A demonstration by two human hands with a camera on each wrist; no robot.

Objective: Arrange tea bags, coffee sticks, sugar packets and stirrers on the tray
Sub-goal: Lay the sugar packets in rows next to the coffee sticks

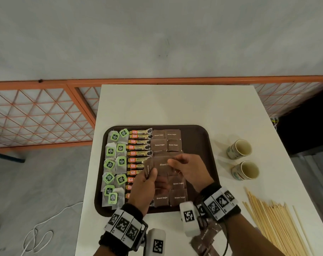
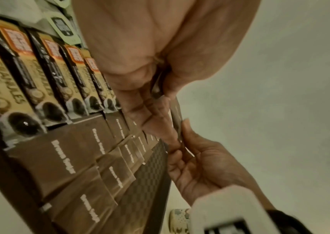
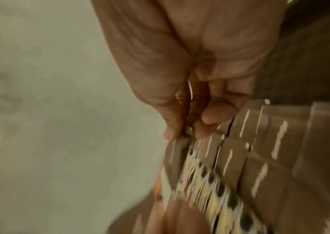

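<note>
Grey concrete floor and an orange lattice railing [image 1: 40, 115] lie beyond a white bench [image 1: 175, 104], and on the bench sits a dark brown tray [image 1: 197, 137] with rounded corners; along its left side the tea bags [image 1: 113, 167] with green tags lie in two loose columns, next to them the coffee sticks [image 1: 138, 147] are stacked in a neat column, and right of those the brown sugar packets [image 1: 166, 140] sit in two columns, leaving the tray's right strip bare; over the middle of the tray both hands meet; the left hand [image 1: 145, 185] grips a small sheaf of sugar packets between thumb and curled fingers, held on edge, while the right hand [image 1: 189, 169] pinches one flat packet [image 1: 161, 165] between thumb and fingertips just above the laid rows; the left wrist view shows the right hand's thumb and fingers closed on the thin edge of that packet [image 2: 177, 117]; the right wrist view is blurred, though the pinch [image 3: 182, 126] still reads; off the tray to the right stand two paper cups [image 1: 242, 159], one behind the other, and nearer the front edge a heap of wooden stirrers [image 1: 275, 224] fans across the bench; a few more sugar packets [image 1: 206, 241] lie loose on the bench below the right wrist; a white cable [image 1: 38, 235] curls on the floor at left.
</note>
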